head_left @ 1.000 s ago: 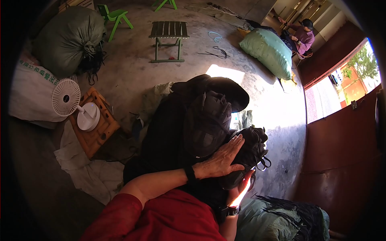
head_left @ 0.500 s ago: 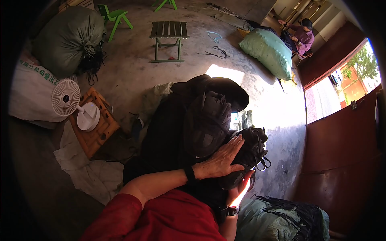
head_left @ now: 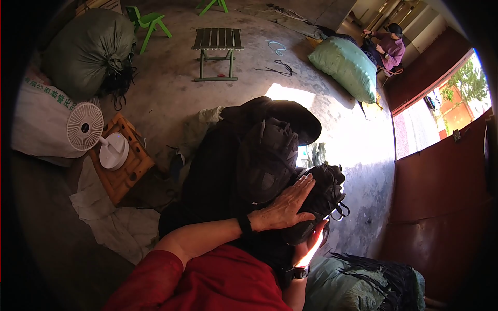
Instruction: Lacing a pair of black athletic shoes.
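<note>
Bare concrete floor (head_left: 171,93) w/ stuffed sacks around; big black fabric heap (head_left: 218,181) in front of the person. Black bundle (head_left: 319,199) sits at heap's right edge, long axis up-down. Left hand (head_left: 282,207) lies flat on top, grip released; right hand (head_left: 316,243) cups it from below, nearer.

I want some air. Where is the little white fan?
The fan stands at the left of the head view on an orange crate, in front of a white sack and below a big green sack.
</note>
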Available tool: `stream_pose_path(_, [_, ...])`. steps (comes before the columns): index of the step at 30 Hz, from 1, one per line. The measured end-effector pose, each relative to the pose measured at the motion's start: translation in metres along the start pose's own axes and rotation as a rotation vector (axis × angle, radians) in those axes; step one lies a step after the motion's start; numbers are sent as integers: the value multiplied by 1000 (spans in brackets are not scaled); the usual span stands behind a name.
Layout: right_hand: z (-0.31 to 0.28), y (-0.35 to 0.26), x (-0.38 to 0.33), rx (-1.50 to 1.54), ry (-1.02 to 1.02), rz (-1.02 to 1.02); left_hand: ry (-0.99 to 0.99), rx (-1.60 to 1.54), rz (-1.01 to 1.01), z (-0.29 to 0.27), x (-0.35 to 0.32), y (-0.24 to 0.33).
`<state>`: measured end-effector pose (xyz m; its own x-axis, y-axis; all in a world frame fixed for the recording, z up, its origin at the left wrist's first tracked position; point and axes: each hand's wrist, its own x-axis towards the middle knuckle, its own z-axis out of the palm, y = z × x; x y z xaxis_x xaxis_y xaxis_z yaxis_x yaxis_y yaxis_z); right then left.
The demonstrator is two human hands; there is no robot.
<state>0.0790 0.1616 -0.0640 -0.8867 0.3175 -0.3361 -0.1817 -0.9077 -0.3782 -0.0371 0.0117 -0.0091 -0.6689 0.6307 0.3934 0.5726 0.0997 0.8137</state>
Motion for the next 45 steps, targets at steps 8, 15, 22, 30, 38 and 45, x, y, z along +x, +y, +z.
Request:
stream_pose_path(8, [3, 0, -4, 17, -63, -40, 14, -23, 27, 1, 3, 3])
stream_pose_path(15, [49, 0, -38, -334, -87, -75, -18, -31, 3, 0, 2, 7])
stream_pose_path(22, [-8, 2, -4, 55, -36, 63, -155, -147, -79, -45, -13, 53])
stream_pose_path(30, [-33, 2, 11, 238, -164, 143, -163, 496, 73, -121, -71, 32])
stream_pose_path(38, [-18, 0, -1, 80, -90, 65, -264, 424, -39, -148, -71, 11])
stream_pose_path(45, [15, 2, -13, 47, -85, 78, -548, 664, -101, -147, -73, 12])
